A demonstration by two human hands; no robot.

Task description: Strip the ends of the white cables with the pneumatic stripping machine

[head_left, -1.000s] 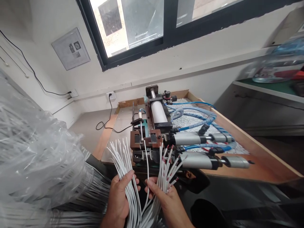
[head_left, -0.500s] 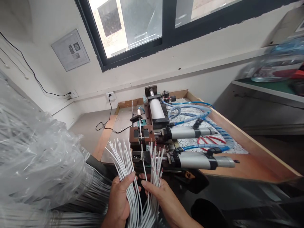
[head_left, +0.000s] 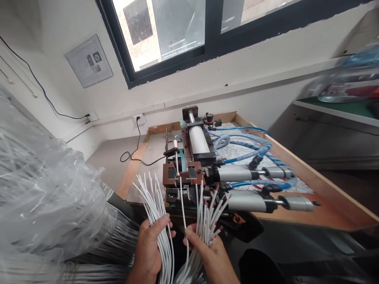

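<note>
My left hand [head_left: 149, 246] is closed around a bundle of thin white wires [head_left: 154, 211], whose cut ends fan upward. My right hand [head_left: 211, 250] grips a second bundle of white wires [head_left: 207, 221], several with reddish ends, leaning right. Between its thumb and fingers one single white wire [head_left: 182, 209] stands apart, its tip level with the brown jaw blocks [head_left: 170, 179] of a small air-driven machine. Those blocks sit apart, with a slim metal rod [head_left: 177, 161] pointing down between them. The lower parts of both bundles run out of view.
Silver air cylinders [head_left: 247, 200] with blue hoses [head_left: 251, 148] fill the right of a wooden-edged bench [head_left: 334, 207]. Plastic-wrapped wire bundles [head_left: 53, 197] are piled at left. A black cord [head_left: 139, 138] runs to a wall socket. A shelf [head_left: 340, 112] with bottles juts out at right.
My right hand has moved right with its bundle, which now leans outward, and the single wire has shifted slightly right. The jaw blocks have parted, and rods now show at the cylinders' right ends.
</note>
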